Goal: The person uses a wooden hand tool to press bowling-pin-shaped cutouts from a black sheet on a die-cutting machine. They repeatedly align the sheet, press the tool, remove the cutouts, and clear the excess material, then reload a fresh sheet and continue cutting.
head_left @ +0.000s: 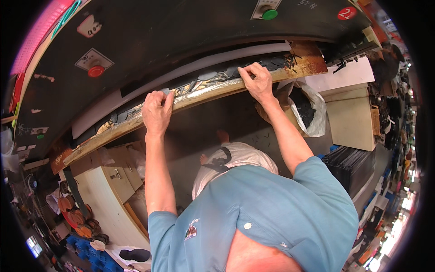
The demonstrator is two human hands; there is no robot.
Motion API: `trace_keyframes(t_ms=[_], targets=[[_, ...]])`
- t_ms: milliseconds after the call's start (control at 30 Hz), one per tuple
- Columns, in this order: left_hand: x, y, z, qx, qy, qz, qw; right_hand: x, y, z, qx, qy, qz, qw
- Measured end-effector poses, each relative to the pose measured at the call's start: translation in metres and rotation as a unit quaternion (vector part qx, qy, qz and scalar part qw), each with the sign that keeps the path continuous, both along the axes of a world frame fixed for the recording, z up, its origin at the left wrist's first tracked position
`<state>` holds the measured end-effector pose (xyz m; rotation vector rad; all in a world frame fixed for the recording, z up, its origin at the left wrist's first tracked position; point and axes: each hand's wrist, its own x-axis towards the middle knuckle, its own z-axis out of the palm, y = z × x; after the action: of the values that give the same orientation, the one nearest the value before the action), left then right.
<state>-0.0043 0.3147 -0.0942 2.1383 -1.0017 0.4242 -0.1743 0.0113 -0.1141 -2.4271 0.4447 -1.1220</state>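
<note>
My left hand [156,111] is closed at the front edge of a long wooden ledge [122,128], its fingers curled and thumb pressed in. A small grey flat piece [166,91] shows between its thumb and fingers. Farther right, my right hand [259,83] bends over the same ledge in a pinch. Its fingertips meet the end of a dark rounded flat piece [233,71]; how firmly they grip it is hard to see. Between the hands, another dark oval piece [207,76] lies among thin dark strips and scraps in the narrow trough behind the edge.
A black machine panel rises behind the ledge, with a red button [96,71] and a green button [270,14]. An open white sack [312,111] with dark scraps hangs at the right. Cabinets [108,181] stand lower left, and a stack of dark sheets [351,170] lower right.
</note>
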Motion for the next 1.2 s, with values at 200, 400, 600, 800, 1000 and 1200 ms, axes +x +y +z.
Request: trace_keyframes(t_ms=[200,400,600,800,1000,1200], targets=[[-0.018,0.023,-0.021,0.028,0.003,-0.016,0.999,-0.016,0.029,-0.004,0.233,0.031,-0.048,0.971],[0.002,0.077,-0.029,0.086,0.178,-0.074,0.978,0.062,0.114,-0.014,0.198,0.009,0.090,0.976],[0.083,0.065,-0.035,-0.049,0.101,-0.036,0.993,0.189,0.182,-0.024,0.056,0.184,0.118,0.974],[0.098,0.042,-0.057,0.065,0.066,-0.007,0.996,0.209,0.169,-0.009,0.090,0.220,0.144,0.961],[0.104,0.038,-0.052,0.113,0.070,-0.015,0.991,0.198,0.119,0.019,0.544,0.099,0.268,0.789],[0.076,-0.003,-0.016,-0.067,0.361,-0.154,0.917,0.187,0.124,0.019,0.659,0.026,0.252,0.708]])
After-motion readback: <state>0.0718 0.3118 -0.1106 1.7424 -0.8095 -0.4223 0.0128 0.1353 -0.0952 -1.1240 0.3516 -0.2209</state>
